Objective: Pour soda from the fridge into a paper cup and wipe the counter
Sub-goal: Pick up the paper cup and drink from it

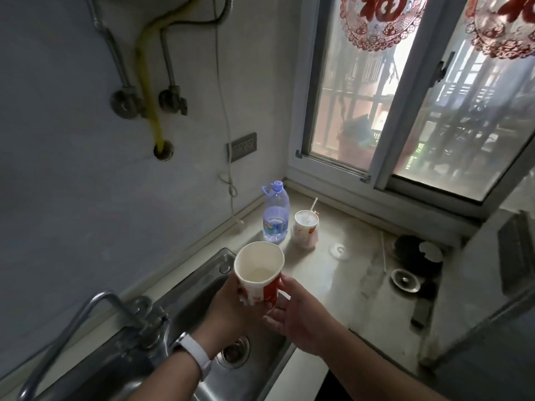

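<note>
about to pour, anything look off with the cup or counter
The paper cup held over the sink has a dented, out-of-round rim on its near side. On the counter a loose lid and a straw lie beside a wet-looking sheen.

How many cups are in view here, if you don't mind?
2: a red-printed cup held over the sink; a lidded cup on the counter beside the bottle.
</note>
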`<state>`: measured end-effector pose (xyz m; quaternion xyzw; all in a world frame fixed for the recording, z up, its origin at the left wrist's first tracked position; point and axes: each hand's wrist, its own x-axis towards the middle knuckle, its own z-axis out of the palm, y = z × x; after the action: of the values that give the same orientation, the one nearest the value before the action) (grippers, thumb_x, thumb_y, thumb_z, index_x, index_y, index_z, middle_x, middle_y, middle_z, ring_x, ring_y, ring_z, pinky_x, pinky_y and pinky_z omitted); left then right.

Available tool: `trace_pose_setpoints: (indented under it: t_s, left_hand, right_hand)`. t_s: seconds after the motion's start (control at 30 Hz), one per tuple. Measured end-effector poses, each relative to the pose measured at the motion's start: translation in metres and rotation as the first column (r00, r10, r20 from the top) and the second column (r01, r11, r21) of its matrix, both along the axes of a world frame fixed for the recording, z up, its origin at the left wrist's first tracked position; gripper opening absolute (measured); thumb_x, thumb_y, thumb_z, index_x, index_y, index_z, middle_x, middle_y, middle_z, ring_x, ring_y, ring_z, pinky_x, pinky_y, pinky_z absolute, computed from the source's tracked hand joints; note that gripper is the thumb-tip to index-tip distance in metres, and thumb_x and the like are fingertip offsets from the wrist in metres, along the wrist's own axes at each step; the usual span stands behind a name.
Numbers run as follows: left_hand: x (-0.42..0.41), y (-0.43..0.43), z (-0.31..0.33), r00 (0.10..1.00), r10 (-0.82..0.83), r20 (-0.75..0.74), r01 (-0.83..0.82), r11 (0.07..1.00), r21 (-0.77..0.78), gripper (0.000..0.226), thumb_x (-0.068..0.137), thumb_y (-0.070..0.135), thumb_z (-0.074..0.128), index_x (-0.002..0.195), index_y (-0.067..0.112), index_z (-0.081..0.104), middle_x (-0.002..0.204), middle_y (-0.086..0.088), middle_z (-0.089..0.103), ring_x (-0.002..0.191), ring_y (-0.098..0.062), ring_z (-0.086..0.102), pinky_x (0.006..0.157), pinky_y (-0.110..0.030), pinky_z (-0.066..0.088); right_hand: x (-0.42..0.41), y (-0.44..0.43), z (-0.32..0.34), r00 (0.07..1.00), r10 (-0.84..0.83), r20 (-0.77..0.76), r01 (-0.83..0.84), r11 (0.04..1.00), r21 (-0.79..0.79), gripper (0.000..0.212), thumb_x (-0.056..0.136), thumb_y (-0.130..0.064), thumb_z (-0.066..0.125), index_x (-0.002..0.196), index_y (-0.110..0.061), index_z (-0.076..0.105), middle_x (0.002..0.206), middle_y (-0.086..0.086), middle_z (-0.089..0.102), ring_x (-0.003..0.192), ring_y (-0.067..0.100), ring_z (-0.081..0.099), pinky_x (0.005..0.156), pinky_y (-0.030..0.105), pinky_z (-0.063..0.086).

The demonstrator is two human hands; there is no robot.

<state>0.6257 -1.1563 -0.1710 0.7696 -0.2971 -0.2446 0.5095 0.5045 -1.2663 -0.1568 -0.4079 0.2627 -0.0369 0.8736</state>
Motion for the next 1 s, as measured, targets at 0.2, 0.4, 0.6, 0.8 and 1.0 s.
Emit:
trace_pose_setpoints:
  t_s: [0.2,0.4,0.6,0.8,1.0]
  left_hand:
    - [0.017,-0.040,-0.035,0.998,0.054,-0.044,-0.050,0.995,0.085,0.077,0.053,0.045,0.089,0.121,0.025,0.058,0.100,0.007,0.074,0.092,-0.006,0.070,0.085,-0.038,0.058]
    - [0.025,-0.085,-0.071,0.987,0.129,-0.094,-0.112,0.980,0.165,0.057,0.061,0.014,0.092,0.109,0.024,0.063,0.095,0.006,0.075,0.090,-0.005,0.070,0.073,-0.017,0.055]
    - [0.028,-0.124,-0.098,0.973,0.196,-0.126,-0.179,0.975,0.134,0.044,0.066,-0.005,0.085,0.091,0.026,0.065,0.083,0.025,0.074,0.080,0.006,0.069,0.069,-0.009,0.050]
    - [0.045,-0.150,-0.128,0.977,0.200,-0.071,-0.186,0.968,0.169,0.040,0.060,0.017,0.083,0.096,0.025,0.068,0.092,0.008,0.075,0.087,0.001,0.069,0.077,-0.017,0.053]
    - [0.062,-0.174,-0.162,0.982,0.185,-0.047,-0.171,0.960,0.222,0.051,0.063,0.006,0.087,0.108,0.006,0.063,0.098,0.001,0.072,0.089,0.008,0.065,0.076,-0.004,0.045]
  right_hand:
    - [0.029,-0.051,-0.041,0.993,0.058,-0.107,-0.055,0.998,0.032,0.044,0.090,-0.049,0.054,0.122,-0.020,0.063,0.101,0.008,0.074,0.084,0.017,0.063,0.083,0.034,0.047]
    - [0.046,-0.107,-0.083,0.980,0.117,-0.161,-0.103,0.990,0.092,0.059,0.082,-0.051,0.066,0.124,-0.010,0.063,0.087,0.010,0.064,0.073,0.015,0.057,0.075,0.031,0.044]
    - [0.061,-0.148,-0.112,0.972,0.103,-0.211,-0.098,0.995,0.034,0.045,0.092,-0.043,0.061,0.116,-0.005,0.059,0.091,0.014,0.053,0.070,0.015,0.046,0.059,0.024,0.033]
    - [0.075,-0.174,-0.135,0.939,0.075,-0.335,-0.095,0.995,-0.043,0.034,0.093,-0.044,0.060,0.109,-0.014,0.068,0.093,0.004,0.065,0.082,0.016,0.057,0.062,0.023,0.042]
    - [0.082,-0.193,-0.143,0.933,0.037,-0.357,-0.056,0.998,-0.042,0.021,0.095,-0.035,0.060,0.102,-0.017,0.064,0.102,0.001,0.068,0.096,0.019,0.061,0.075,0.029,0.046]
